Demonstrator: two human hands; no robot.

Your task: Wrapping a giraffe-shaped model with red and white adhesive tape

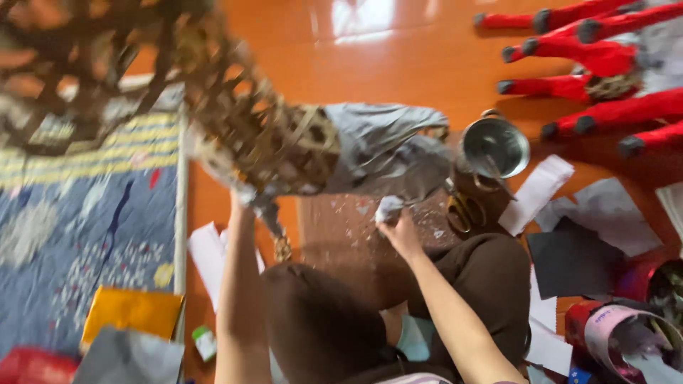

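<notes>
Holding: left hand (243, 201) is raised and closed on the lower edge of a woven lattice frame (235, 107); fingers mostly hidden by the frame and motion blur.
Right hand: right hand (400, 231) is pinched shut on a small wad of pale paper (388, 208), fingertips wrapped around it.
Frame: brown strip-woven, open gaps, tilted, running from far above-left of the left hand down toward the right hand; badly blurred at the upper end.
Covered part: grey paper skin (388, 146) coats the frame's end just above the right hand; the wad sits right at its lower edge, contact cannot be told.
Below hands: brown board (341, 235) flecked with white scraps lies on the orange floor (398, 64), between the two hands.
Right of right hand: metal pot (496, 147) standing near, yellow-handled scissors (466, 211) just beside the hand, white paper strips (535, 193) and a black sheet (573, 259) further out.
Far right: red cans (626, 331) holding paper bits, well apart from the hand.
Up-right: red stick-like legs with dark tips (590, 53), far from both hands.
Left of left hand: blue patterned quilt (85, 213), yellow packet (131, 313) on it, white sheets (208, 252) just beside the forearm.
Person: seated, brown trousers (320, 327) under both arms.
</notes>
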